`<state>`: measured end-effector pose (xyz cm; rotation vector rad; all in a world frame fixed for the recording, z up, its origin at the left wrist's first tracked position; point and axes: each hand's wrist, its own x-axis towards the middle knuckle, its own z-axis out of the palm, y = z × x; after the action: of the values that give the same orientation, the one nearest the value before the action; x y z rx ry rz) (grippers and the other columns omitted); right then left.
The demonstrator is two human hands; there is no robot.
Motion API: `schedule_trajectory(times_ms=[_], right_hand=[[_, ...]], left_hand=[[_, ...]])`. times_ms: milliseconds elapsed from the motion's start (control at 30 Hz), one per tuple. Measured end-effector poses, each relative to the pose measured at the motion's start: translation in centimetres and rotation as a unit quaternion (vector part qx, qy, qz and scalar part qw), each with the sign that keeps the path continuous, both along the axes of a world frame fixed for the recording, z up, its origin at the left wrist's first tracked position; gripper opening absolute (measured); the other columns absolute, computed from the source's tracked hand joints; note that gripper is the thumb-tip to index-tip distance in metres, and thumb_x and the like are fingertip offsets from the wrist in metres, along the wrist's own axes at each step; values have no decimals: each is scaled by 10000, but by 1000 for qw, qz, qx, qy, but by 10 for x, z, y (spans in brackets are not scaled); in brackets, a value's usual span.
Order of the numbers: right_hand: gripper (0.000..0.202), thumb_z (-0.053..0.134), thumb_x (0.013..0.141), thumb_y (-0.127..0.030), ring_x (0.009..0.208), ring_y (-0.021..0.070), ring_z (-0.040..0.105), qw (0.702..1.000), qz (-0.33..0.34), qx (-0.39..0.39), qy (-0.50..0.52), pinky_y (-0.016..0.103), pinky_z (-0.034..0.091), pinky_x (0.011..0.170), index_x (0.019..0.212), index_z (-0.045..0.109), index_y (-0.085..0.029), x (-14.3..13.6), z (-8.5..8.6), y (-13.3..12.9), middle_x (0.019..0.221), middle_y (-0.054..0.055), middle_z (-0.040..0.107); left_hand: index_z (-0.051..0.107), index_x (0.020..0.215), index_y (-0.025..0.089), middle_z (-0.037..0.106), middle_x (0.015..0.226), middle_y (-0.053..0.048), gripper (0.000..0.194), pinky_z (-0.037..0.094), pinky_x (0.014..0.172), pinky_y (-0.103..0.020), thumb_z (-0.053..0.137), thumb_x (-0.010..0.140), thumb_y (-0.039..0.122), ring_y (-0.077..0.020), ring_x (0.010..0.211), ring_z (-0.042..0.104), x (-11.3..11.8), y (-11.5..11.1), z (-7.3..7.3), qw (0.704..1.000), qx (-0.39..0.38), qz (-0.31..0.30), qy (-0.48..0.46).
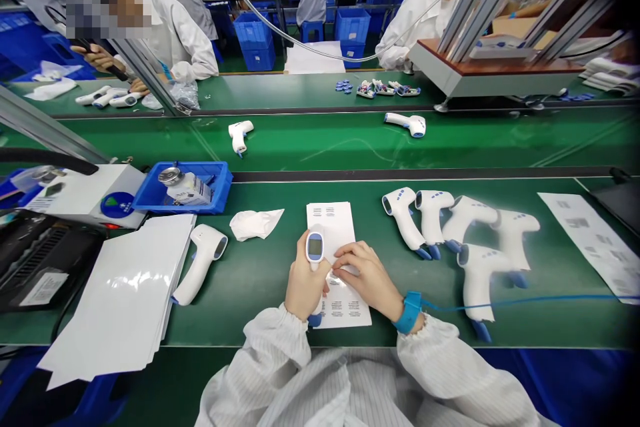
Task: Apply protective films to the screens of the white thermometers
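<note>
My left hand is wrapped round a white infrared thermometer, whose small grey screen faces me; its blue lower end shows below the hand. Under both hands lies a white sheet of printed labels. My right hand rests over this sheet, thumb and fingers drawn together close to the left hand; whatever is between the fingertips is too small to make out. A blue wrist strap with a cord running right circles my right wrist. On the right several more thermometers lie on the green table.
Left of me are another thermometer, a crumpled wipe, a stack of white sheets and a blue tray with a bottle. A printed sheet lies far right. Beyond runs a green conveyor belt; co-workers sit opposite.
</note>
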<state>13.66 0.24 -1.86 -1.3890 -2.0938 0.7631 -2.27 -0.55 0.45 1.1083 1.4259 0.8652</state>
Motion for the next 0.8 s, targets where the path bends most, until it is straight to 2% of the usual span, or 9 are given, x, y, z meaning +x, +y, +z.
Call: schedule_trajectory(times_ms=[100,200,333,433,500,533,600,667,800], right_hand=[[107,553,905,-169,948,219,566,998,40,32,-22,378,452,792,836,618,-220,-1,5,-4,979,50,659],[158,455,943,-162,895,204,591,992,117,40,-31,356,464,773,867,582,-219,4,15,-19,957,51,660],[142,434,949,-181,757,157,616,979,184,-81,13,279,486,674,883,545,-239,15,44,-39,879,4,655],[124,449,953,-211,725,135,618,970,185,-151,51,247,488,644,874,537,-250,17,67,-32,853,-15,647],[130,453,950,-206,811,146,620,980,153,-116,56,263,497,716,859,538,-242,13,76,-16,926,11,635],[121,463,943,-201,885,160,615,987,129,-82,53,284,497,774,860,543,-238,10,79,-6,986,29,624],[92,491,922,-195,1042,195,580,996,81,-14,43,336,474,887,872,560,-230,4,79,14,1113,59,592],[80,509,904,-192,1112,214,558,997,57,16,40,369,458,936,872,573,-226,-2,77,30,1161,65,588],[101,516,877,-175,1076,207,602,996,60,0,61,366,473,925,821,579,-230,-11,73,47,1111,37,650]], left_hand=[[167,1475,266,512,572,83,660,440,421,-216,463,885,256,-115,390,479,2,-2,0,999,5,19,-36],[58,1508,288,557,672,46,728,451,459,-218,474,911,303,-99,423,457,7,-3,3,997,13,14,-73],[86,1509,312,588,847,-13,735,438,440,-214,503,906,351,-106,502,465,12,-2,1,992,-6,16,-126],[158,1493,338,582,1130,-60,706,493,557,-226,534,897,349,-145,733,590,15,-1,-4,991,22,29,-127],[235,1472,334,476,1357,-64,664,513,734,-247,555,891,344,-185,996,593,17,0,-6,990,60,35,-120],[244,1469,331,427,1419,-63,656,514,752,-250,555,891,350,-194,1031,589,17,1,-7,990,66,33,-123],[213,1477,338,398,1452,-79,666,518,605,-233,537,896,356,-169,864,629,18,1,-7,989,49,23,-141],[183,1480,359,412,1442,-92,703,448,424,-203,536,876,285,-93,591,571,18,1,-6,987,28,17,-159],[218,1467,368,400,1455,-78,828,410,361,-192,512,748,81,-16,430,436,17,1,-6,984,35,12,-172]])
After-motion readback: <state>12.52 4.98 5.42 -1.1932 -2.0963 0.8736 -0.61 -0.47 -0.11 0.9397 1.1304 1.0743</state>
